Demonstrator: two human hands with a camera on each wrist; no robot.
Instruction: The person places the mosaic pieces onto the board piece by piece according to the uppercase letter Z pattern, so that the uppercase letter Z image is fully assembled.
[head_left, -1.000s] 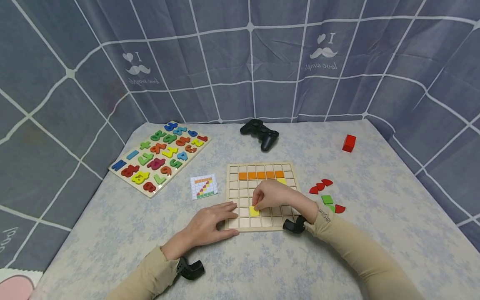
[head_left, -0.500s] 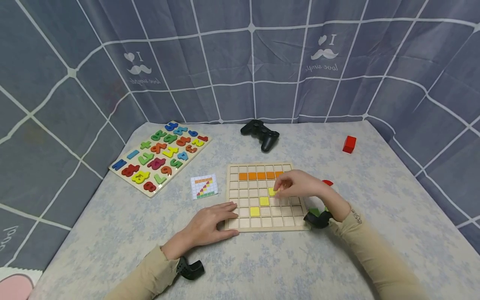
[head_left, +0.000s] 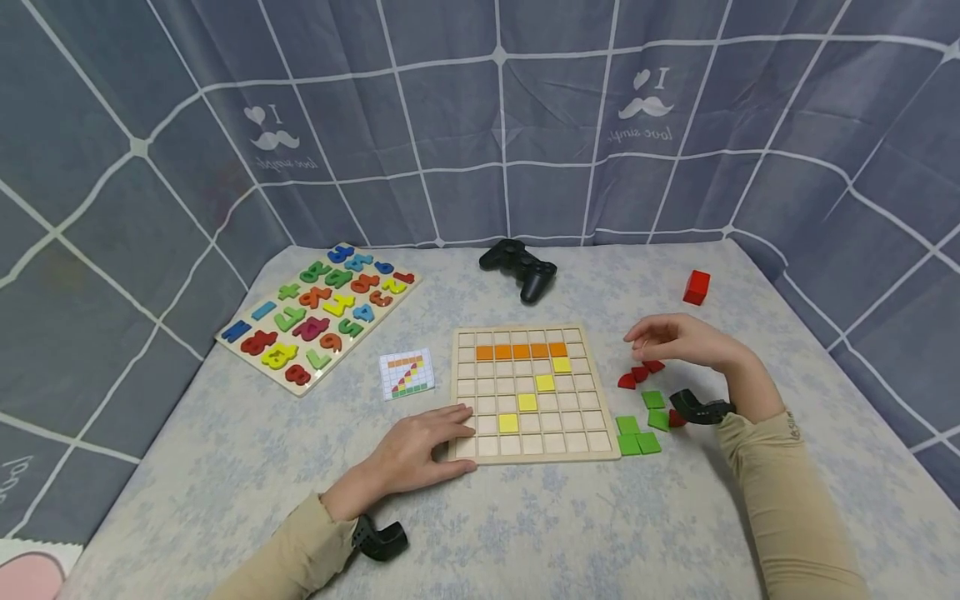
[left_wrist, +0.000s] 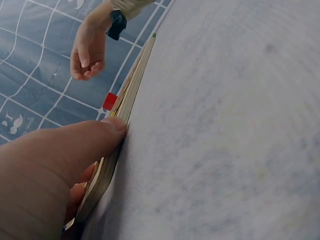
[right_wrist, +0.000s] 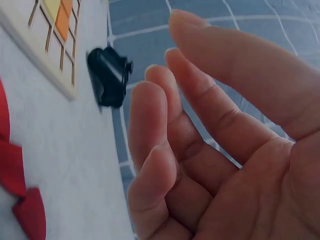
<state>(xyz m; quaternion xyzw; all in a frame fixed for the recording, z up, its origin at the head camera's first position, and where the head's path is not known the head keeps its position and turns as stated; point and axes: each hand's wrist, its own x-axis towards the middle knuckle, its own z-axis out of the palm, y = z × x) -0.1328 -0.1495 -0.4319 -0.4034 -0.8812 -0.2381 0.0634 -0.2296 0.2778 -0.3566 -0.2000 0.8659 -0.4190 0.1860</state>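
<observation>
A wooden grid board [head_left: 480, 452] lies mid-table, with a row of orange square tiles [head_left: 521, 351] near its top and a diagonal of yellow square tiles [head_left: 528, 402] below. My left hand [head_left: 411, 450] rests on the board's left edge, fingers extended; in the left wrist view the thumb [left_wrist: 95, 140] touches its side. Above the red quarter-round tiles [head_left: 638, 373], right of the board, hovers my right hand [head_left: 686, 342]. Its fingers are loosely bent and hold nothing, as the right wrist view shows. Several green square tiles [head_left: 637, 443] lie nearby, beside the board's right edge.
Left of the board lies a pattern card [head_left: 407, 373]. A number puzzle board [head_left: 318, 312] sits at the back left. A black game controller [head_left: 519, 268] is behind the grid board, and a red block [head_left: 697, 287] stands at the back right.
My right hand has left the yellow tile at the lower diagonal and swept right and up, off the board to above the red tiles. The left hand keeps its place.
</observation>
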